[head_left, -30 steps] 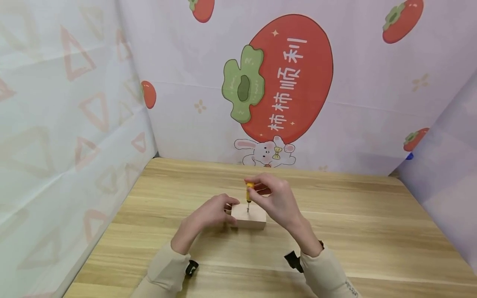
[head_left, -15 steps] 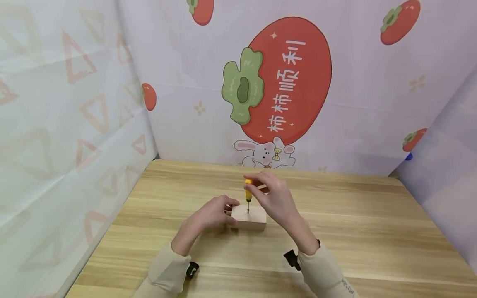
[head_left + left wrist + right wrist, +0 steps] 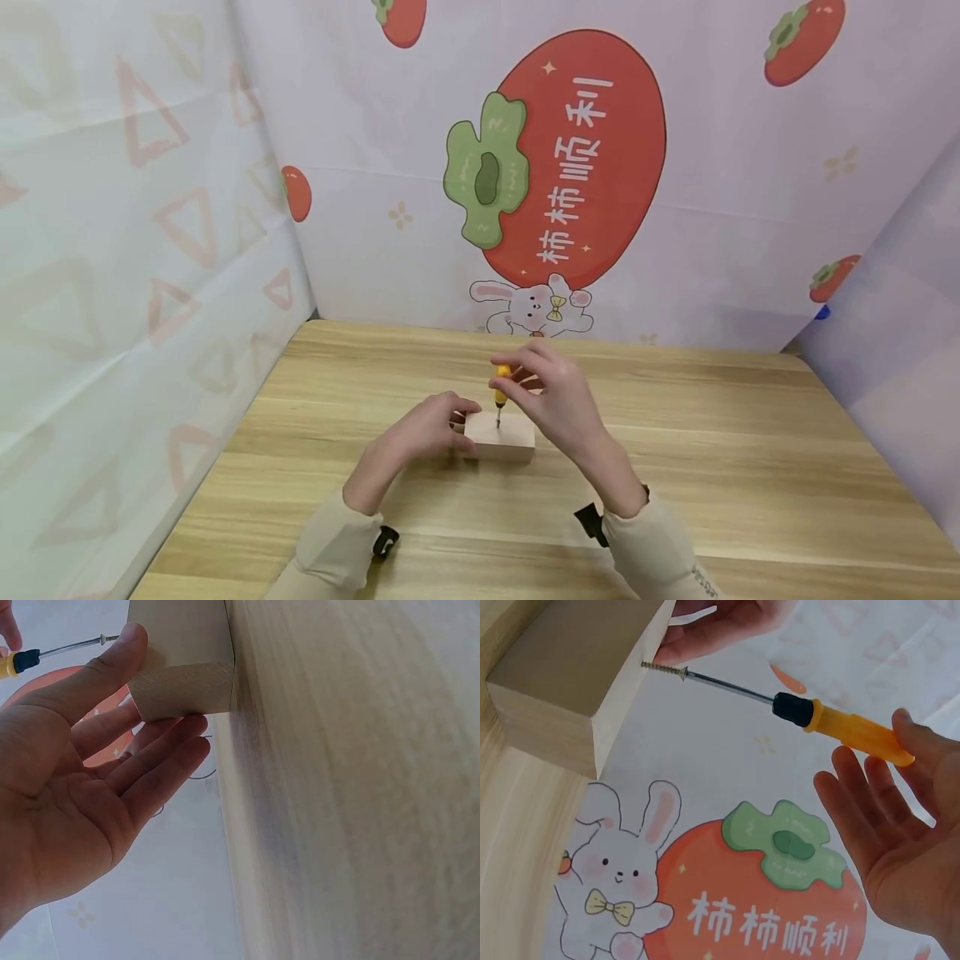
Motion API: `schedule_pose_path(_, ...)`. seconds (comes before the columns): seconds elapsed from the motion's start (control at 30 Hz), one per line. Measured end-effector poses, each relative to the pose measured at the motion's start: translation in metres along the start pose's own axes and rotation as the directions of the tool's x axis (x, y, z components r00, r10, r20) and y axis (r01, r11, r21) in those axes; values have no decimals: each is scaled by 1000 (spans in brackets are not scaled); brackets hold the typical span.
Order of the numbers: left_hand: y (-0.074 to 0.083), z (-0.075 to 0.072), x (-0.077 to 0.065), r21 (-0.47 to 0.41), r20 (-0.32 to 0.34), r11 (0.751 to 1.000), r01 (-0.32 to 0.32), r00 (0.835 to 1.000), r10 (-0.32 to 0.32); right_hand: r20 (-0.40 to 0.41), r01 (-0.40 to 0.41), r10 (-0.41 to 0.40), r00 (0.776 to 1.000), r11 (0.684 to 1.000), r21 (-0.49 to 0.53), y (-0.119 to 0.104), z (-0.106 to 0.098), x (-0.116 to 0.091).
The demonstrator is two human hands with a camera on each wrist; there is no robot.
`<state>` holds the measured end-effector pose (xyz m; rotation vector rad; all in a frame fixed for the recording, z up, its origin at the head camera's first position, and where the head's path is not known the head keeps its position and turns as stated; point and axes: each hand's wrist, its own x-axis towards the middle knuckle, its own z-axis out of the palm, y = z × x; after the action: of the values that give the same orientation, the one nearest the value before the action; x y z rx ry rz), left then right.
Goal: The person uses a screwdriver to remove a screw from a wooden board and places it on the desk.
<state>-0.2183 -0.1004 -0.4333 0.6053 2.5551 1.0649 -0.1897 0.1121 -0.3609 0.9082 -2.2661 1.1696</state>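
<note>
Inside the far edge of the worktop [image 3: 712, 475], I am watching the left hand [image 3: 429, 427] gripping the wooden block [image 3: 498, 451] while the right hand [image 3: 561, 402] is pinching the screwdriver [image 3: 862, 735] onto a screw [image 3: 664, 669]. Thread is showing, so driving is likely just beginning, calling for steady turning.

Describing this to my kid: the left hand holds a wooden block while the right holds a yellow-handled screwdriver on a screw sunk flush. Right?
Not quite: the screw isn't flush; the right wrist view shows its thread and head standing out from the wooden block.
</note>
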Motion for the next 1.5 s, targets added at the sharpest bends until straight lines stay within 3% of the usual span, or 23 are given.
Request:
schedule_pose_path(0.2,0,1,0,-3,0,1000,-5,1000,5,-40,14,-15,999,1000,-14,-4,4,0)
schedule_pose_path(0.5,-2,1,1,5,-7,1000,-9,1000,9,133,-23,20,991,1000,21,-2,-6,1)
schedule_pose_path(0.6,-3,0,1,6,-11,1000,-14,1000,14,144,-39,34,989,999,37,-2,-5,0)
schedule_pose_path(1.1,-1,0,-1,-8,-11,1000,-18,1000,18,1,-6,6,1000,998,-55,-7,10,0)
schedule_pose_path(1.33,-2,1,1,-15,-14,1000,-4,1000,4,11,27,-27,1000,999,-25,-7,8,0)
schedule_pose_path(1.5,0,0,0,-23,-13,1000,-10,1000,9,33,-2,2,999,1000,-5,-6,8,0)
